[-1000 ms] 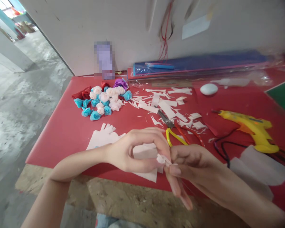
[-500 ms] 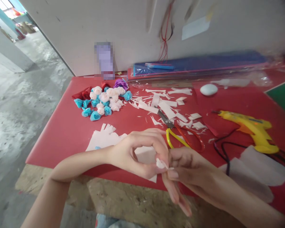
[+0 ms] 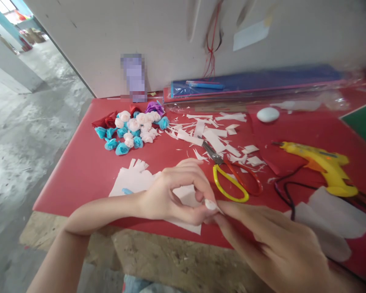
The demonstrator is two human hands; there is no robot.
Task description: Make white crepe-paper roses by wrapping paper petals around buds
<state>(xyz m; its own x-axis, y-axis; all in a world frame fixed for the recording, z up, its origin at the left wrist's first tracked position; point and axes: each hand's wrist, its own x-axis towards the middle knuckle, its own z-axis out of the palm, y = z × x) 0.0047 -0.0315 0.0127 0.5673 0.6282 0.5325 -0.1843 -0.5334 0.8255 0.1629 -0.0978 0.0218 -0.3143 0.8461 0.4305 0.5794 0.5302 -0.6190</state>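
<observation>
Bare left hand point(image 3: 167, 195) and right hand point(image 3: 280, 248); forearms uncovered, no sleeves, rings or watch; short, unpainted nails.

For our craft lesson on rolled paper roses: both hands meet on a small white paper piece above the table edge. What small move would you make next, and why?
Probably one more slight roll of the white paper piece between the fingertips. The left hand pinches it, the right hand touches its tip, and it looks smaller and looser than the finished paper roses. The glue gun lies untouched.

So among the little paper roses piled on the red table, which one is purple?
The single purple rose at the pile's back edge, nearest the wall; the others are white, blue or red.
</observation>
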